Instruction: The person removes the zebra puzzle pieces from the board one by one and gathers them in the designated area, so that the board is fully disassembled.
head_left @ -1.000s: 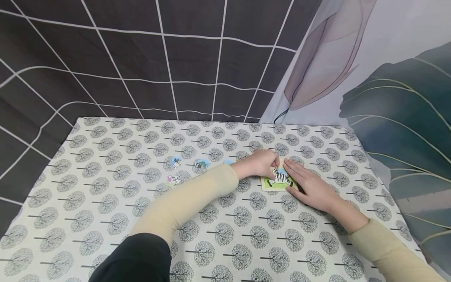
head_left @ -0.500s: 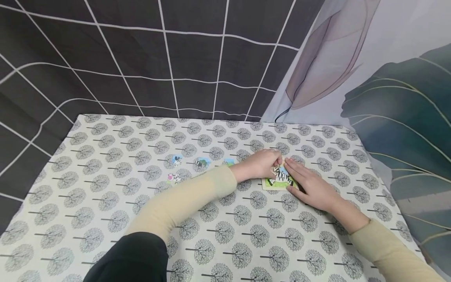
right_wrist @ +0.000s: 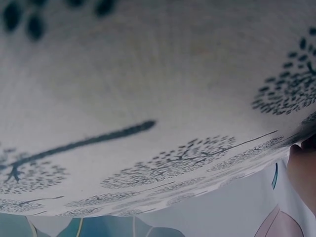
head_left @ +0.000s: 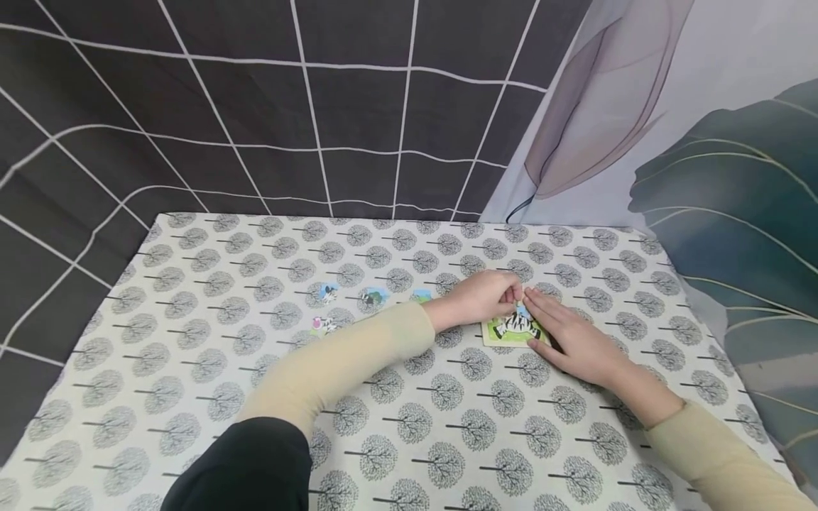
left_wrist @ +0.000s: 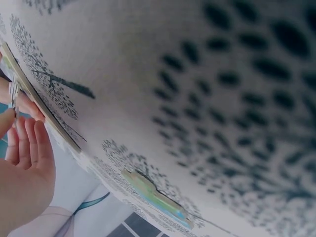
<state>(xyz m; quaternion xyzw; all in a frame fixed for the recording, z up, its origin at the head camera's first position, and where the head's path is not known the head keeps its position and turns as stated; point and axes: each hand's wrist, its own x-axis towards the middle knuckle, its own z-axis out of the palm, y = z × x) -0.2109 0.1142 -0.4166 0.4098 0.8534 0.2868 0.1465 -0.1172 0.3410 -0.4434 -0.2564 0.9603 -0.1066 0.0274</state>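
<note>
I have the left hand (head_left: 486,297) pinching a small piece (left_wrist: 14,95) over the zebra board (head_left: 511,341), while the right hand (head_left: 571,341) lies flat-fingered along the board's right side. The board sits nearer the tabletop's (head_left: 473,397) right edge; four loose pieces (head_left: 329,293) lie between it and the left edge.

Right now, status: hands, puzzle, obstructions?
Left hand pinching small zebra-striped piece at flat zebra-picture board. Right hand covering board's right side. Loose colourful pieces left, not blocking.
</note>
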